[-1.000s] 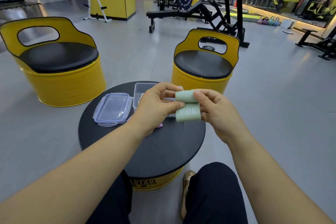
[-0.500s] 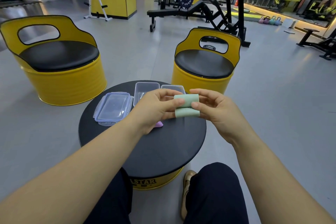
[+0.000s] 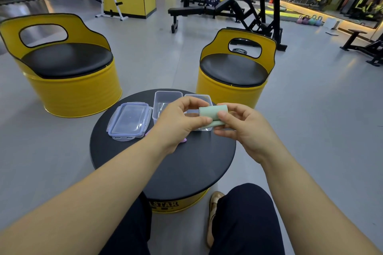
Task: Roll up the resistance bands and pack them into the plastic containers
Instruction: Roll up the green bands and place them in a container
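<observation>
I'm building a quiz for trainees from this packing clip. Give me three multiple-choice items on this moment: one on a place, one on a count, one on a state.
1. Where do the lids lie?
A. On the table, left of the containers
B. On a yellow seat
C. On the floor

2. How many open containers stand on the table?
A. One
B. Two
C. Four

3. What state is the green band in?
A. Flat on the table
B. Mostly rolled, pinched between both hands
C. Packed in a container

Answers:
1 A: the lids sit on the black top beside the left container.
2 B: two clear containers stand side by side without lids.
3 B: the left hand and right hand pinch the roll above the table, with a short end not yet wound in.
</observation>
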